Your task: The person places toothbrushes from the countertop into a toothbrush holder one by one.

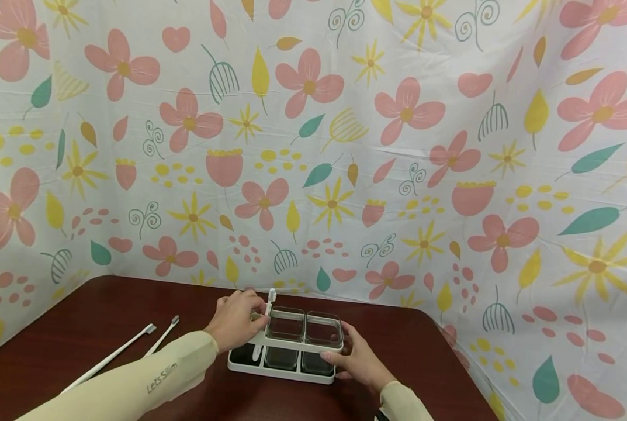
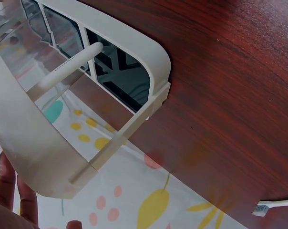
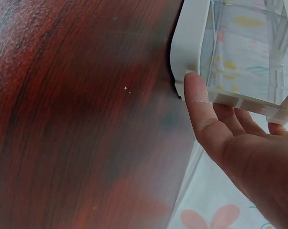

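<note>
A white two-tier toothbrush holder point(image 1: 281, 372) stands on the table, with two clear cups point(image 1: 286, 325) side by side in its upper tier. A white toothbrush point(image 1: 271, 297) stands upright through the upper tier's left part, bristles up. Its handle point(image 2: 67, 69) runs down to the dark left section of the base. My left hand point(image 1: 239, 316) pinches this toothbrush just under its head; the fingertips are mostly hidden in the left wrist view. At the holder's right end, my right hand point(image 1: 360, 356) grips the side, thumb in front and fingers point(image 3: 230, 119) around the side post.
Two more white toothbrushes lie on the dark red wooden table point(image 1: 197, 307) to the left: a long one point(image 1: 110, 358) and another point(image 1: 163, 337) partly hidden by the left sleeve point(image 1: 171, 371). A flower-print curtain point(image 1: 313, 175) hangs behind the table and along its sides.
</note>
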Motion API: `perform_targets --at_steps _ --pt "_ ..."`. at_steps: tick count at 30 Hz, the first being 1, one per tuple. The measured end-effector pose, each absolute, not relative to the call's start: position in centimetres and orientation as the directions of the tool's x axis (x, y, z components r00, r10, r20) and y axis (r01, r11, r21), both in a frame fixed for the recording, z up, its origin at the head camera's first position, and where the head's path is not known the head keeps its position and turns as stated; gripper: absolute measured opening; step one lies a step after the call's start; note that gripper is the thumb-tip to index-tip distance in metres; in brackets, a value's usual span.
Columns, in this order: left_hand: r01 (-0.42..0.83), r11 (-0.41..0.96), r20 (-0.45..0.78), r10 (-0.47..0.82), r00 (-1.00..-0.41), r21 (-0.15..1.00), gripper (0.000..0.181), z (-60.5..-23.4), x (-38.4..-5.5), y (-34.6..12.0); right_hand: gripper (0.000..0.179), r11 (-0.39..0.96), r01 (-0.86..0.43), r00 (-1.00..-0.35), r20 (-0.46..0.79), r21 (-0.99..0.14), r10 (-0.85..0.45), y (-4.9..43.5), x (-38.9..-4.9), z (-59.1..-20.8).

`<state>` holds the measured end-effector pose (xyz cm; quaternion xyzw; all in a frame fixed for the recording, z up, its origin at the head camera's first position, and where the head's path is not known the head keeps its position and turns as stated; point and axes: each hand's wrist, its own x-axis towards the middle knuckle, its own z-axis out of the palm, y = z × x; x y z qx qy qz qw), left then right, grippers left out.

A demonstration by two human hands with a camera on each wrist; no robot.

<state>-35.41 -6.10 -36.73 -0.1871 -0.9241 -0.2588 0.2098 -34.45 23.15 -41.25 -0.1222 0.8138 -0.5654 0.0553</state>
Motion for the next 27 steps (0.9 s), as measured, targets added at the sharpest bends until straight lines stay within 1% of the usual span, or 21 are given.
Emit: perform_targets --at_steps 8,16,27 --pt "0.421 0.803 0.445 0.221 -0.868 0.421 0.016 -36.75 -35.78 -6.07 0.097 0.331 -0.124 -0.965 0.036 -0.936 -0.259 23.12 -34.49 -41.09" --pt "0.41 0.805 0.429 0.218 -0.877 0.428 0.014 -37.02 -35.93 -5.9 0.098 0.341 -0.084 -0.972 0.001 -0.936 -0.236 23.21 -34.51 -41.14" --pt "0.401 0.798 0.413 0.211 -0.886 0.451 0.013 -36.69 -35.88 -6.26 0.096 0.335 -0.097 -0.971 0.015 -0.937 -0.24 23.04 -34.49 -41.16"
